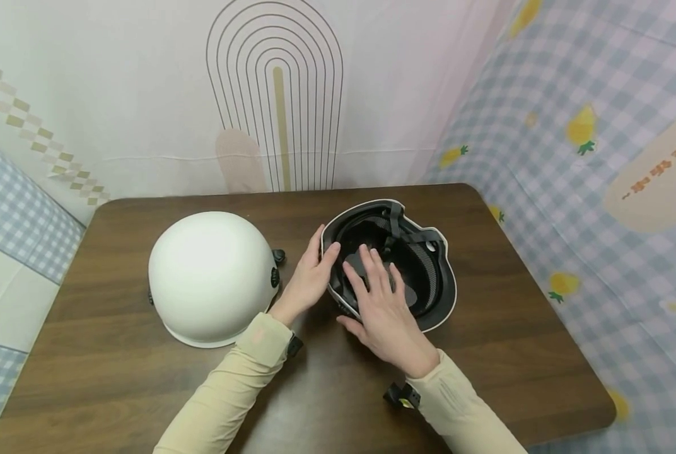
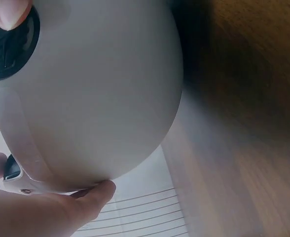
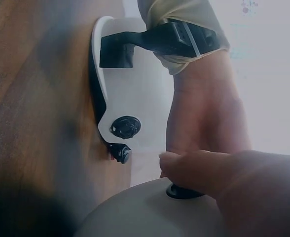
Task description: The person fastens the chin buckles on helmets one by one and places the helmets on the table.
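A white helmet [image 1: 446, 296] lies upside down on the table, its black padded inside and dark straps facing up. My left hand [image 1: 311, 277] grips its left rim, thumb over the edge and fingers against the outer shell. Over the opening, my right hand [image 1: 380, 309] reaches in with fingers spread and fairly straight, partly covering the lining; whether the fingertips touch it I cannot tell. In the left wrist view the smooth shell [image 2: 100, 98] carries a round black fitting [image 2: 12, 49], with a fingertip on it. My right thumb [image 3: 194, 170] is near a black fitting [image 3: 182, 192] in the right wrist view.
A second white helmet [image 1: 210, 277] stands dome up to the left, close beside my left forearm. Both rest on a brown wooden table [image 1: 514, 372] with rounded corners. A patterned white curtain [image 1: 162, 94] hangs behind, and checked cloth [image 1: 542, 183] hangs to the right.
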Motion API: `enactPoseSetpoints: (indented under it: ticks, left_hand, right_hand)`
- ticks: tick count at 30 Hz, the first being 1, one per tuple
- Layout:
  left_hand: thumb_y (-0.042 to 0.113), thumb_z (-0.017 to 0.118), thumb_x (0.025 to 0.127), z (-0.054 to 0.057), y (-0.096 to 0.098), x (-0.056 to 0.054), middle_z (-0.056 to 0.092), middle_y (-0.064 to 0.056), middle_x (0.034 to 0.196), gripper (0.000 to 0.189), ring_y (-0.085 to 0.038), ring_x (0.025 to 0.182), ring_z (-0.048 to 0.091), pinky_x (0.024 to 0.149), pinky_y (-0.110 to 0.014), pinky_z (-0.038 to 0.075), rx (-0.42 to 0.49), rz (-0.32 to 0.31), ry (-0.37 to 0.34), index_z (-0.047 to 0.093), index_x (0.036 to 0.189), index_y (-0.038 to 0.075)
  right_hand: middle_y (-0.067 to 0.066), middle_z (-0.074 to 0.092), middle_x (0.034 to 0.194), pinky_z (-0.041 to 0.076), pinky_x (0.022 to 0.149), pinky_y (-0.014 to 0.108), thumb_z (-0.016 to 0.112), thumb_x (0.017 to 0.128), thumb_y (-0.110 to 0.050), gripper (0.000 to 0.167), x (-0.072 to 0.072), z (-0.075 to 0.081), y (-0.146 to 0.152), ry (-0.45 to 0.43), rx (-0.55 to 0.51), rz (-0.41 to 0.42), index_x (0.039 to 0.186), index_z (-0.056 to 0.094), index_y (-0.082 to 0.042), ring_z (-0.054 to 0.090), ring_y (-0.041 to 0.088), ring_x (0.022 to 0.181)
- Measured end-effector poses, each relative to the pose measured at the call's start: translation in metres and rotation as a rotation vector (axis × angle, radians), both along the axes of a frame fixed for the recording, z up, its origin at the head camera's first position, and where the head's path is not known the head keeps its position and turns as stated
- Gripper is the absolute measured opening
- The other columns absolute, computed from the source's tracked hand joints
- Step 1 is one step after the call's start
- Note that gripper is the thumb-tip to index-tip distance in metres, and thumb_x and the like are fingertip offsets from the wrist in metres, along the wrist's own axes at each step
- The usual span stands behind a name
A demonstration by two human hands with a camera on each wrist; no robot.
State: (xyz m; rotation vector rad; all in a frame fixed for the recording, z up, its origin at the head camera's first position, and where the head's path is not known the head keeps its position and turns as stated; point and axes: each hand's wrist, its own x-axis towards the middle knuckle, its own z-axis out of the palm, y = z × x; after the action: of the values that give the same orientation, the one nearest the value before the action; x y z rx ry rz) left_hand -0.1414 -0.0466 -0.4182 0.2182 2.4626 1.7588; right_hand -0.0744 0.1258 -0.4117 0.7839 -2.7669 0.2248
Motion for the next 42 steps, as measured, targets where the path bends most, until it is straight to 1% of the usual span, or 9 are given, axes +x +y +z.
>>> enactPoseSetpoints:
  ticks: [5,8,11,15,21,29,34,38,42]
  left_hand:
    - [0.058,0.036,0.1,-0.001,0.0,0.0,0.029,-0.006,0.157,0.071,-0.022,0.141,0.031,0.111,-0.047,0.028,0.005,-0.002,0.006,0.019,0.156,0.02]
    - [0.06,0.035,0.099,-0.002,0.001,0.0,0.032,-0.007,0.155,0.072,-0.021,0.139,0.033,0.111,-0.046,0.029,0.003,-0.008,-0.006,0.021,0.156,0.019]
    - [0.059,0.036,0.099,-0.003,0.001,0.0,0.036,-0.008,0.153,0.071,-0.021,0.138,0.036,0.11,-0.044,0.03,0.005,-0.007,-0.01,0.023,0.155,0.017]
    - [0.054,0.038,0.101,-0.003,0.002,0.0,0.037,-0.01,0.152,0.069,-0.02,0.137,0.037,0.11,-0.042,0.031,0.009,-0.004,-0.003,0.025,0.154,0.014]
    - [0.052,0.038,0.102,-0.001,0.001,0.001,0.036,-0.01,0.152,0.067,-0.022,0.137,0.037,0.11,-0.043,0.031,0.008,-0.006,-0.008,0.025,0.154,0.013]
    - [0.051,0.039,0.102,-0.002,0.0,0.002,0.036,-0.011,0.152,0.068,-0.023,0.136,0.038,0.11,-0.044,0.031,0.018,-0.005,-0.01,0.026,0.154,0.011]
    - [0.062,0.034,0.098,-0.005,-0.001,0.001,0.031,-0.01,0.155,0.077,-0.024,0.14,0.032,0.112,-0.046,0.027,0.007,-0.03,-0.049,0.023,0.155,0.012]
    - [0.065,0.026,0.098,-0.008,-0.001,0.003,0.025,-0.008,0.158,0.079,-0.024,0.143,0.024,0.114,-0.046,0.022,-0.031,-0.039,-0.072,0.02,0.156,0.011]
    - [0.065,0.024,0.099,-0.012,-0.001,0.003,0.024,-0.007,0.159,0.078,-0.024,0.144,0.023,0.114,-0.045,0.02,-0.032,-0.011,-0.074,0.02,0.156,0.012]
  right_hand:
    - [0.017,-0.003,0.161,0.015,0.11,0.062,0.075,0.084,-0.041,0.063,-0.001,0.001,0.0,0.041,-0.031,0.034,0.135,0.053,-0.012,0.006,0.035,0.147]
    - [0.017,0.002,0.161,0.015,0.11,0.061,0.074,0.086,-0.036,0.053,-0.002,0.002,-0.001,0.066,-0.047,0.05,0.13,0.056,-0.012,0.01,0.036,0.146]
    - [0.018,0.023,0.155,0.021,0.108,0.06,0.074,0.087,-0.033,0.051,-0.002,0.002,-0.001,0.098,-0.051,0.051,0.129,0.055,-0.011,0.023,0.036,0.142]
    - [0.013,0.047,0.135,0.033,0.101,0.055,0.073,0.087,-0.032,0.052,-0.002,0.002,-0.002,0.11,-0.054,0.047,0.13,0.054,-0.01,0.042,0.031,0.127]
    - [0.009,0.054,0.122,0.044,0.084,0.045,0.072,0.088,-0.033,0.054,-0.001,0.004,-0.003,0.071,-0.072,0.045,0.132,0.052,-0.01,0.054,0.027,0.105]
    - [0.007,0.061,0.11,0.049,0.072,0.039,0.072,0.088,-0.03,0.054,0.0,0.005,-0.003,0.036,-0.091,0.043,0.133,0.05,-0.009,0.059,0.022,0.093]
    - [0.005,0.061,0.109,0.047,0.078,0.04,0.071,0.09,-0.029,0.054,-0.001,0.008,-0.002,-0.006,-0.142,0.031,0.134,0.049,-0.009,0.058,0.02,0.096]
    - [0.006,0.062,0.112,0.042,0.085,0.041,0.07,0.091,-0.028,0.051,-0.001,0.014,0.0,-0.038,-0.265,0.019,0.134,0.051,-0.008,0.058,0.02,0.098]
    - [0.007,0.061,0.121,0.037,0.091,0.041,0.07,0.091,-0.031,0.053,-0.001,0.018,0.003,-0.068,-0.391,0.012,0.135,0.051,-0.009,0.058,0.022,0.106]
